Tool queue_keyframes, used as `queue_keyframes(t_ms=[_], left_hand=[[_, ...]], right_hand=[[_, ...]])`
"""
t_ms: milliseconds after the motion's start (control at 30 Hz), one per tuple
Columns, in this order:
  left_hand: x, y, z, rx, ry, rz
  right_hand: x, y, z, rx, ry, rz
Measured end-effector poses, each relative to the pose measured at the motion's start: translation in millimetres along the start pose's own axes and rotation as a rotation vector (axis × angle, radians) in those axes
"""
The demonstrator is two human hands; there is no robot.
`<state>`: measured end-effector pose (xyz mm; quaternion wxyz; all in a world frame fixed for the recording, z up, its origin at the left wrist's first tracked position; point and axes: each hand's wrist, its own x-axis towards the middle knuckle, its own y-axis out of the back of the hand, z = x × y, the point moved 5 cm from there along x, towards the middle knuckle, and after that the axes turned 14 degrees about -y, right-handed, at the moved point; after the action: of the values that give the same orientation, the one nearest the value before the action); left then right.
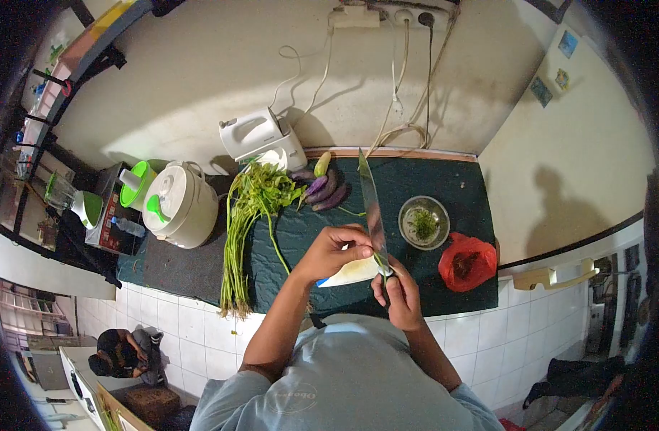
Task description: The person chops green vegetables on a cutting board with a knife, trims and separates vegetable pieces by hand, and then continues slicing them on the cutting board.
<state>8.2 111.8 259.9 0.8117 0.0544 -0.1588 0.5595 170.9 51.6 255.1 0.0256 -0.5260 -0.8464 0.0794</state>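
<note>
Upright over the counter is a knife (371, 202), its long blade pointing toward the wall. My right hand (401, 293) is closed around the knife's handle end. Close to the blade's lower part, my left hand (337, 251) is closed, pinching a green stem (377, 258) between thumb and fingers. Beneath both hands lies a white cutting board (352, 271) with a blue edge, partly hidden. A metal bowl (424, 223) with chopped greens stands to the right. On the left, a bunch of leafy greens (247, 223) with long stems and roots reaches the counter's front edge.
Purple eggplants (329, 194) lie behind the hands. A red plastic bag (467, 262) sits at the right front edge. Leftward are a rice cooker (182, 205) and a white hand mixer (263, 140). Cords hang on the wall. Another person (125, 353) crouches at lower left.
</note>
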Motion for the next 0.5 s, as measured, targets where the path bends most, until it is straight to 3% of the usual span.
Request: queue_keyframes(t_ms=[267,333,467,500], left_hand=[[-4,0,-23,-0.133,0.017,0.038],[-8,11,-41,-0.166,0.151,0.14],[-23,28,-92,-0.158,0.191,0.244],[-29,31,-111,-0.113,0.303,0.258]], right_hand=[[3,-1,3,0.025,-0.066,0.014],[2,6,12,0.139,-0.088,0.129],[0,30,13,0.257,-0.09,0.264],[-3,39,21,0.258,-0.046,0.285]])
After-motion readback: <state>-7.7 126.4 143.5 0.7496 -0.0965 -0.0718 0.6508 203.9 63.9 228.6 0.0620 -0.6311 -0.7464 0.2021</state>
